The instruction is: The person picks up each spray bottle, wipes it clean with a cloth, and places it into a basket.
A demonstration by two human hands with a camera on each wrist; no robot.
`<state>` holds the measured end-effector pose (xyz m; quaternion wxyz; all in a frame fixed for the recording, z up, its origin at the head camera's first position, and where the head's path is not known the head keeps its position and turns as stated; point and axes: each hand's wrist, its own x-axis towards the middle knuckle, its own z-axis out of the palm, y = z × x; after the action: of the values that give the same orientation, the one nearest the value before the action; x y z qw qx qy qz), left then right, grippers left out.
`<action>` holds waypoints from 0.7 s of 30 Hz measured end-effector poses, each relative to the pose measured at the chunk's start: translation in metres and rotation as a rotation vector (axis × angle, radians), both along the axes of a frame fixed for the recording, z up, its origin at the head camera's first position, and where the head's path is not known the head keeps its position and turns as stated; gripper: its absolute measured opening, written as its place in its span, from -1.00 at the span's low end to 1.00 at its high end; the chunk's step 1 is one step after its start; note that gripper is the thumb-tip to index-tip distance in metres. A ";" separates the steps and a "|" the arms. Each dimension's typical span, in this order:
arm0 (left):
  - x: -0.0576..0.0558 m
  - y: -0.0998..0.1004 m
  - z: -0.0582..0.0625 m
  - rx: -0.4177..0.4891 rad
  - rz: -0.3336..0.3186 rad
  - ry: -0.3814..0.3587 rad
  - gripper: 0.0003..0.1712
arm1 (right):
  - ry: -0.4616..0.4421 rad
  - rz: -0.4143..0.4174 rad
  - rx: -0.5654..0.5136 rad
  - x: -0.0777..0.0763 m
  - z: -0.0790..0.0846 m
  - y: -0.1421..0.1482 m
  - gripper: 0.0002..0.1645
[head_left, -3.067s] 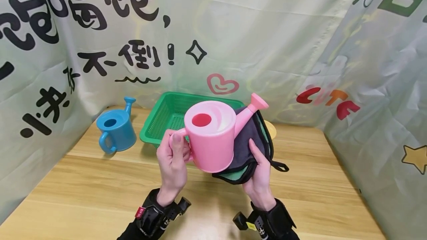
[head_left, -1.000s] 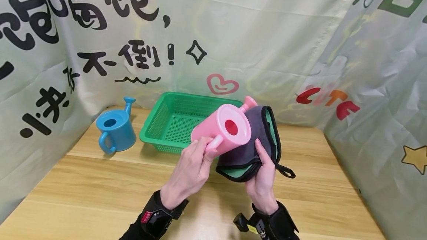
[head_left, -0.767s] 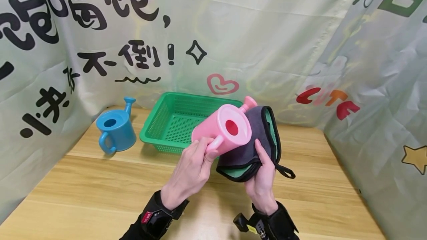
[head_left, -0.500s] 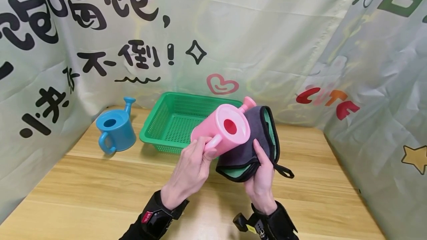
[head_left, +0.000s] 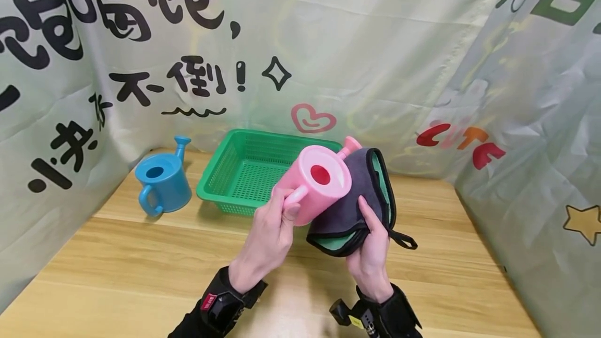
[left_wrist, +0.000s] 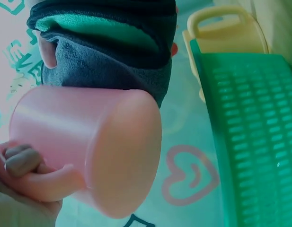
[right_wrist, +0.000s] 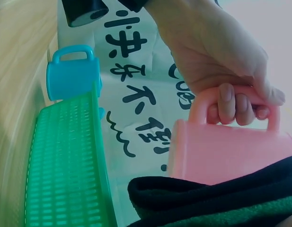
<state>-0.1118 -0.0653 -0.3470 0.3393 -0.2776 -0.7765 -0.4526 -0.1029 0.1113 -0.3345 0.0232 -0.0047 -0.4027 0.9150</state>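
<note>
My left hand [head_left: 265, 241] grips the handle of a pink toy watering can [head_left: 316, 197], its fingers curled through the handle in the right wrist view. The can is held above the table, tilted, with its top and red-looking hole facing me and its spout pointing to the back right. My right hand [head_left: 371, 249] holds a folded dark grey cloth [head_left: 345, 210] with green lining, black edging and a hanging loop. Its thumb lies on the cloth's face; the other fingers are mostly hidden behind. The cloth lies against the can's side in the left wrist view [left_wrist: 105, 73].
A green perforated basket [head_left: 225, 171] stands at the back of the wooden table [head_left: 141, 275]. Left of it is a blue toy watering can [head_left: 169, 186]. A yellow handled object [left_wrist: 226, 35] shows beyond the basket in the left wrist view. Printed cloth walls [head_left: 375, 56] enclose the table.
Since three seconds ago, my left hand has turned the pink can from upright to tilted, its top facing me. The cloth has shifted slightly right. In the last second the can has turned only slightly.
</note>
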 end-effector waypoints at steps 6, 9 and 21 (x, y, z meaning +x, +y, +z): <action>-0.003 0.000 -0.001 0.140 -0.002 -0.077 -0.60 | 0.033 0.029 0.009 -0.001 -0.001 0.001 -0.52; -0.004 -0.001 -0.001 0.161 0.006 -0.107 -0.59 | 0.042 0.037 0.008 -0.001 -0.001 0.000 -0.52; -0.009 -0.003 -0.001 0.276 -0.070 -0.252 -0.67 | -0.001 -0.033 -0.035 -0.003 0.000 0.003 -0.56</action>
<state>-0.1205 -0.0679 -0.3479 0.2585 -0.1964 -0.7332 -0.5975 -0.1058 0.1142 -0.3342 0.0383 -0.0122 -0.3867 0.9213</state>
